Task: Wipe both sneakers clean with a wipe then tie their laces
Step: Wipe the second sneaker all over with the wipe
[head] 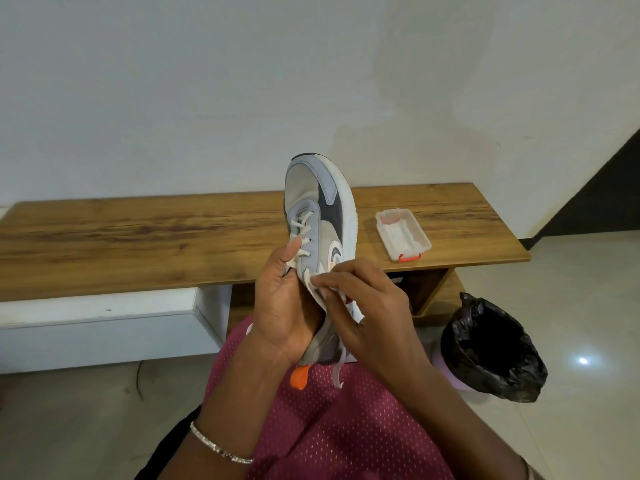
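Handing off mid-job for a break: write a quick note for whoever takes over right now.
Left hand grips the sneaker, toe up, above the lap.
Right hand pinches the wipe against its side; wiping is under way.
Wipe box is on the bench; bin on the floor.
Laces hang untied.
Left: finish wiping, second sneaker (not clearly in view), tie both.

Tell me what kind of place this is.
Probably a home entryway or hall: a low wood-grain bench against a plain white wall, a glossy pale tiled floor, and a small bin lined with a black plastic bag.
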Motion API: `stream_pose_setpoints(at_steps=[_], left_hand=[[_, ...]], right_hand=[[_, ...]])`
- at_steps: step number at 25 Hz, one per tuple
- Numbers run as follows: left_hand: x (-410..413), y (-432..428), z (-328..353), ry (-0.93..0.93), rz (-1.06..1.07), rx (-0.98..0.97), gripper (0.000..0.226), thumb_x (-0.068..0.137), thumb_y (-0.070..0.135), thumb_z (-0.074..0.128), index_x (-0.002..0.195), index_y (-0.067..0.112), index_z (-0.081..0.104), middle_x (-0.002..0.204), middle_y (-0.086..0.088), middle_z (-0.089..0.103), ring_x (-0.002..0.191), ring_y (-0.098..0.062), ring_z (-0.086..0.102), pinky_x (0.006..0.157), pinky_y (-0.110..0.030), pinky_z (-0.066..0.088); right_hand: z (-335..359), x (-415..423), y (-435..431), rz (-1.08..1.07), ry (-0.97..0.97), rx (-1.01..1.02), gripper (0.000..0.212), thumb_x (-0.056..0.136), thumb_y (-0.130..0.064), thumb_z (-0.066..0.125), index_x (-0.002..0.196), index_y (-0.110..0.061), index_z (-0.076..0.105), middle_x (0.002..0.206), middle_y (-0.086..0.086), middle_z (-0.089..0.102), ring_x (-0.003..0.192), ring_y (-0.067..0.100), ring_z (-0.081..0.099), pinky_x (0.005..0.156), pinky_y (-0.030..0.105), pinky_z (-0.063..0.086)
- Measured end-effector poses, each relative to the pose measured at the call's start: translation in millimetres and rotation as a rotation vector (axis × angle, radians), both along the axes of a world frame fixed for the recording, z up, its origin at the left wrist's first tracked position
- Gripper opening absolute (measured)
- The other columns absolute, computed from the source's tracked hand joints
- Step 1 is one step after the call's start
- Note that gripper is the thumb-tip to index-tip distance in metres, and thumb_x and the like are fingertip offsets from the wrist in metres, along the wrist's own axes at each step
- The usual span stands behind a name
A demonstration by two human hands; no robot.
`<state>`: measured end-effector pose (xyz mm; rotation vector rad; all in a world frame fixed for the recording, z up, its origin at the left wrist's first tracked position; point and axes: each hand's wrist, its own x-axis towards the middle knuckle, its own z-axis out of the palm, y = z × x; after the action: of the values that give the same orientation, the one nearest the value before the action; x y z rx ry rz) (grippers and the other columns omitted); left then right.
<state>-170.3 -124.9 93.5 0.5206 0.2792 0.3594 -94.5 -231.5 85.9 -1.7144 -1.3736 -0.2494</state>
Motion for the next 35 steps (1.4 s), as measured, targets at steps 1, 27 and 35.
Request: stream_pose_setpoints(at_steps=[1,27,35], left_hand=[[-0.1,-1.2,0.4,0.006,0.012,-0.011,0.071,0.092,0.050,0.051,0.151,0.012,0.044,0.127,-0.013,0.052,0.128,-0.028,0.040,0.121,-0.045,0.023],[0.7,5.1,-4.0,-0.057,0.085,-0.069,0.074,0.096,0.062,0.040,0.150,0.013,0.047,0.148,-0.016,0.050,0.125,-0.031,0.055,0.109,-0.047,0.042],[-5.1,11.3,-15.0,-0.122,-0.014,-0.130,0.080,0.096,0.069,0.038,0.149,0.010,0.048,0.143,-0.017,0.052,0.127,-0.033,0.054,0.112,-0.050,0.040]], right_hand=[[2.8,0.1,3.5,0.002,-0.007,0.000,0.015,0.093,-0.011,0.066,0.104,-0.008,0.075,0.098,0.004,0.066,0.091,0.017,0.063,0.075,0.031,0.053],[-11.1,-3.3,-15.0,0.048,-0.056,-0.050,0.024,0.096,-0.018,0.056,0.107,-0.009,0.075,0.107,0.002,0.068,0.101,0.016,0.063,0.083,0.028,0.052],[-15.2,12.1,-7.4,-0.055,-0.004,-0.013,0.026,0.092,-0.003,0.063,0.116,-0.010,0.072,0.112,0.002,0.069,0.105,0.016,0.065,0.086,0.032,0.055]])
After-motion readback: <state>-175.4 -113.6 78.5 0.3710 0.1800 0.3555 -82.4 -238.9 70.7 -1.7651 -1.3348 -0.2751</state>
